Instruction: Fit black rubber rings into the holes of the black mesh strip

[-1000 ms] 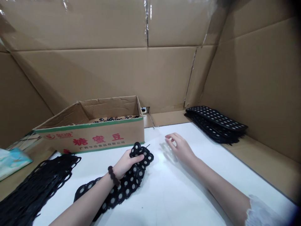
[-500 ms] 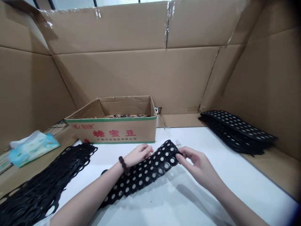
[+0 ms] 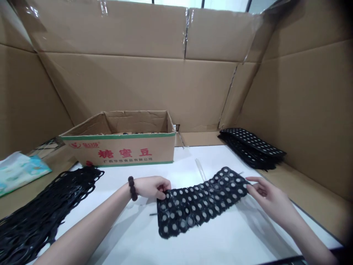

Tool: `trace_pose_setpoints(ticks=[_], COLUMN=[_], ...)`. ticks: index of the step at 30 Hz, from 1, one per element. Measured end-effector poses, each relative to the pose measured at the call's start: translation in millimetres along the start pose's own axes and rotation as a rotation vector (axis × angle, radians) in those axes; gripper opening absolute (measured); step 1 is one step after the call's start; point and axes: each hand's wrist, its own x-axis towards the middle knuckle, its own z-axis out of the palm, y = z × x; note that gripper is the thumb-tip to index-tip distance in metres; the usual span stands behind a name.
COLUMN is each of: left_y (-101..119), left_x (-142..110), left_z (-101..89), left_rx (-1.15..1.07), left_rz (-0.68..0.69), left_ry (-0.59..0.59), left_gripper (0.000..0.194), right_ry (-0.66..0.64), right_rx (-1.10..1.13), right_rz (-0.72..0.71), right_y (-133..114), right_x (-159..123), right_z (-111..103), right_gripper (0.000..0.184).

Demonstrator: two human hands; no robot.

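Note:
A black rubbery sheet (image 3: 198, 202) with rows of round holes stretches between my two hands above the white tabletop. My left hand (image 3: 154, 187), a dark bead bracelet (image 3: 132, 188) on its wrist, pinches the sheet's upper left corner. At the right end, my right hand (image 3: 263, 193) grips the edge between thumb and fingers. Thin dark tips poke out at both ends of the sheet. Behind it a clear narrow strip (image 3: 200, 169) lies on the table.
An open cardboard box (image 3: 124, 149) with red lettering stands at the back, small black rings inside. Left lies a heap of black perforated strips (image 3: 46, 209) and a tissue pack (image 3: 23, 173). A stack of dotted black sheets (image 3: 253, 147) sits at the back right. Cardboard walls (image 3: 132, 84) surround the table.
The sheet has moved right and turned more level. My left hand has shifted from lying over it to pinching its left corner; my right hand has moved right with its end. The view has swung right.

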Motion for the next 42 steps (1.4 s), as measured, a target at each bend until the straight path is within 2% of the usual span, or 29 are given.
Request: trace_pose_setpoints(ticks=[2,4,7,9,12,15,18,20,23,25,27,30,33,36,38,42], left_y=[-1.2,-3.7,-9.0,-12.3,-16.1,-21.4,-28.4,-30.8,-28.7,-25.6,-23.1,-21.6,-20.9,-19.5,-17.9,-14.4], left_x=[-2.9,-4.4,-4.5,-4.5,-5.1,-4.5,-0.8,1.6,2.4,1.8,1.9,3.9,6.3,6.7,5.9,4.8], left_z=[4.6,10.0,17.1,19.8,20.2,18.4,17.5,18.7,22.8,26.1,29.5,34.2,37.5,39.6,41.6,46.8], left_rx=[-0.15,-0.316,-0.524,-0.654,-0.794,-0.913,-0.972,-0.918,-0.736,-0.64,-0.593,-0.563,-0.552,-0.608,-0.672,-0.821], left_rz=[0.013,0.031,0.107,0.134,0.162,0.188,0.176,0.164,0.195,0.226,0.238,0.264,0.277,0.226,0.193,0.175], left_ry=[0.07,0.115,0.212,0.253,0.329,0.453,0.564,0.567,0.468,0.418,0.428,0.528,0.653,0.706,0.697,0.71], left_gripper=[0.013,0.019,0.026,0.037,0.043,0.036,0.029,0.029,0.036,0.04,0.038,0.034,0.031,0.028,0.028,0.033], right_ry=[0.134,0.16,-0.213,-0.443,-0.637,-0.635,-0.491,-0.408,-0.333,-0.331,-0.379,-0.448,-0.436,-0.391,-0.369,-0.307], right_rx=[-0.19,-0.203,-0.032,0.076,0.205,0.372,0.492,0.52,0.534,0.543,0.55,0.544,0.537,0.514,0.49,0.514], right_rz=[-0.111,-0.258,-0.476,-0.604,-0.66,-0.653,-0.651,-0.638,-0.589,-0.576,-0.569,-0.536,-0.551,-0.613,-0.633,-0.533], right_y=[-15.0,-47.7,-110.2,-143.4,-166.5,-166.0,-158.4,-154.7,-153.1,-153.2,-152.8,-151.2,-151.1,-153.5,-154.9,-153.2], right_x=[-1.9,-4.5,-5.4,-0.8,13.7,25.6,26.0,21.8,15.5,14.1,15.7,21.3,24.5,22.2,19.8,20.8], right_z=[2.2,9.8,34.0,57.2,93.3,118.8,130.6,134.1,136.9,138.1,139.0,138.9,135.9,132.4,131.9,135.2], right_gripper=[0.044,0.042,0.03,0.041,0.051,0.047,0.036,0.033,0.034,0.036,0.036,0.035,0.042,0.05,0.045,0.034])
